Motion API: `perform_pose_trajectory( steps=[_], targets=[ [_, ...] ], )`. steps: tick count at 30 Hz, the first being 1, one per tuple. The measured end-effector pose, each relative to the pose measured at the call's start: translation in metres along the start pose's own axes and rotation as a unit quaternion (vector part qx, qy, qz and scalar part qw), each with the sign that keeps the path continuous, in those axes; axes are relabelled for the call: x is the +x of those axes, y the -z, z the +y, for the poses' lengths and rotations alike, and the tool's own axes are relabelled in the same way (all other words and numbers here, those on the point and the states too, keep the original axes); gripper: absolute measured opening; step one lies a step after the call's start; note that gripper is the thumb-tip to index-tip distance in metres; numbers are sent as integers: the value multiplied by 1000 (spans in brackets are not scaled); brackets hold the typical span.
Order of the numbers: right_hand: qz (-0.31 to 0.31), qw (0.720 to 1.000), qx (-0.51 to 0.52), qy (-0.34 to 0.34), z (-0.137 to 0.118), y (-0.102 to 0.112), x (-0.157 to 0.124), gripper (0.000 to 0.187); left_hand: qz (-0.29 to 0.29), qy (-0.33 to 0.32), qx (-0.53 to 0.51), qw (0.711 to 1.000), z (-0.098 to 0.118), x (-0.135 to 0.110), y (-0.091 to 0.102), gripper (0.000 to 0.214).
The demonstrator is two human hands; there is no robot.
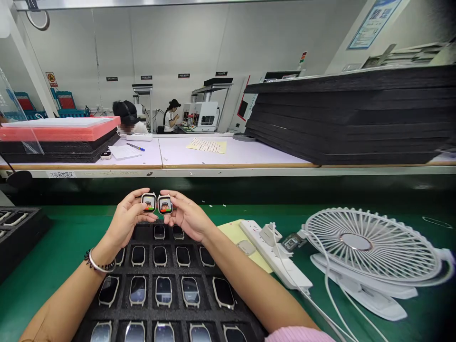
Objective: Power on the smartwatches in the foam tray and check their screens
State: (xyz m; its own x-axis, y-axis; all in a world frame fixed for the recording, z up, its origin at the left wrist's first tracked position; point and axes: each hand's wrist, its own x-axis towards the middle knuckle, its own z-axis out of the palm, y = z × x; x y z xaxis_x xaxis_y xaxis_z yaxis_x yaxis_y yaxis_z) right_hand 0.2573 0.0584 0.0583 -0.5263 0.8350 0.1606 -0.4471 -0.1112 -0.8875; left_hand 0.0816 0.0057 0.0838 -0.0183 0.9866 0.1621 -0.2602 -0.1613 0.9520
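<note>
My left hand (128, 216) pinches a small smartwatch body (148, 202) with a lit, coloured screen. Close beside it, my right hand (185, 216) pinches a second watch body (165, 204), also lit. Both are held side by side above the far end of a black foam tray (142, 316). The tray lies on the green mat under my forearms and holds rows of several dark-screened watch bodies (163, 290) in square pockets. A beaded bracelet circles my left wrist.
A white desk fan (370, 247) lies tilted at the right, beside a white power strip (274, 254) with plugs and cables and a yellow sheet (237, 232). Another black tray (16, 228) sits at left. Stacked black foam sheets (356, 118) fill the shelf behind; two people work far back.
</note>
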Motion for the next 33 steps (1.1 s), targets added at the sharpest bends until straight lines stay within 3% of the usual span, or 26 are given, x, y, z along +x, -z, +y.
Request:
perform_pose_trajectory(
  steps=[7,13,18,33],
  targets=[
    [-50,996,-26,67,-49,-11,29,26,-30,-82,19,996,36,23,-8,54],
    [-89,978,-110,153,-86,-25,41,53,-41,-201,62,977,61,45,-16,61],
    [-89,964,-148,202,-102,-32,43,56,-30,-274,78,958,71,56,-25,57],
    [-114,947,-188,235,-126,-40,28,55,-33,-310,88,946,89,48,-40,54]
  ],
)
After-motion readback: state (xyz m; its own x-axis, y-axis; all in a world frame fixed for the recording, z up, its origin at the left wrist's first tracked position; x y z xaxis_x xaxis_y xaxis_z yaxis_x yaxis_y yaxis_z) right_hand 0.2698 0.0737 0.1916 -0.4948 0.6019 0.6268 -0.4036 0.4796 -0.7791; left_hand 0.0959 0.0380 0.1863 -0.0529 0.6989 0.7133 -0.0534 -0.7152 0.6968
